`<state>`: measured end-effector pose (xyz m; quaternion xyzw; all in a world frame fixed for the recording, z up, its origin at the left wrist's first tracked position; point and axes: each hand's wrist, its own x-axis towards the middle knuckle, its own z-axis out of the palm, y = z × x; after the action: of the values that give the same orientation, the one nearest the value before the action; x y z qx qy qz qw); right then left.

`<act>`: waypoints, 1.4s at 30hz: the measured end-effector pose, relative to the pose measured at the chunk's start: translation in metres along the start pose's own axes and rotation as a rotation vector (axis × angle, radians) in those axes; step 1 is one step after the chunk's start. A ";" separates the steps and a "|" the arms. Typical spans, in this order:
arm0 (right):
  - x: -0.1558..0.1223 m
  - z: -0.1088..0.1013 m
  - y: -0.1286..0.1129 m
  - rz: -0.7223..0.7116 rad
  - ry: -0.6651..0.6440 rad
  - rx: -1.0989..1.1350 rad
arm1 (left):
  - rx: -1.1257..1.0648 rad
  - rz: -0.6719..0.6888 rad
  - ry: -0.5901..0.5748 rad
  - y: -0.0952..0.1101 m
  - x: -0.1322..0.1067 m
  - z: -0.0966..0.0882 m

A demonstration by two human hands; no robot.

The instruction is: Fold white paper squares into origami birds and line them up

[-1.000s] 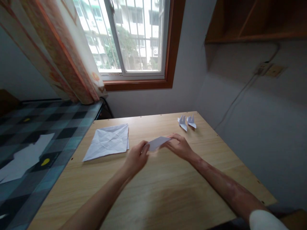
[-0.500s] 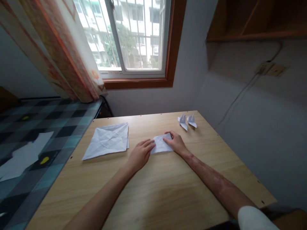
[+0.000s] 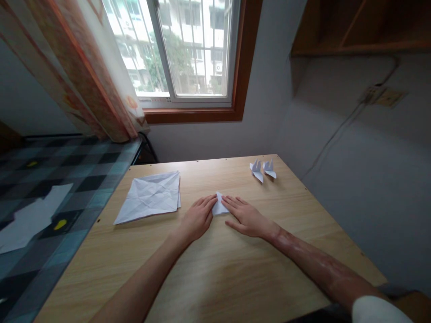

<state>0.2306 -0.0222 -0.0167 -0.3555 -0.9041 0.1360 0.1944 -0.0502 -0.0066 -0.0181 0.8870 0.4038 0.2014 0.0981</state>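
Observation:
A small folded sheet of white paper [image 3: 219,207] lies flat near the middle of the wooden table [image 3: 215,264]. My left hand [image 3: 199,216] rests on its left edge, fingers stretched out and lying flat. On the right side, my right hand [image 3: 245,215] presses down with flat fingers, its thumb apart from the rest. Both hands cover part of the paper, so its full outline is hidden.
Creased white sheets [image 3: 151,195] lie at the table's left. Two folded paper cranes [image 3: 257,170] stand at the back right. A bed with a checked cover [image 3: 90,179] adjoins on the left, with torn-looking white paper [image 3: 33,220] on it. A wall shelf [image 3: 363,47] hangs upper right.
My right hand has let go of the paper's far right edge and now lies flat on it, lower. The paper shows narrower between the hands. My left hand stays nearly where it was.

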 end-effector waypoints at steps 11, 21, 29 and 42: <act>0.040 0.006 0.004 0.082 -0.063 -0.048 | 0.073 -0.055 -0.161 0.005 -0.002 -0.003; 0.014 -0.001 0.002 0.059 -0.073 -0.034 | 0.105 -0.059 -0.128 0.012 -0.003 -0.005; -0.027 -0.015 -0.004 0.095 -0.103 -0.059 | 0.167 -0.003 -0.126 0.017 0.014 -0.025; -0.022 -0.011 -0.004 0.118 -0.014 0.005 | 0.354 -0.078 -0.156 0.052 0.051 -0.024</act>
<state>0.2483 -0.0393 -0.0113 -0.4066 -0.8826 0.1517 0.1808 0.0044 -0.0014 0.0355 0.8869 0.4583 0.0539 -0.0204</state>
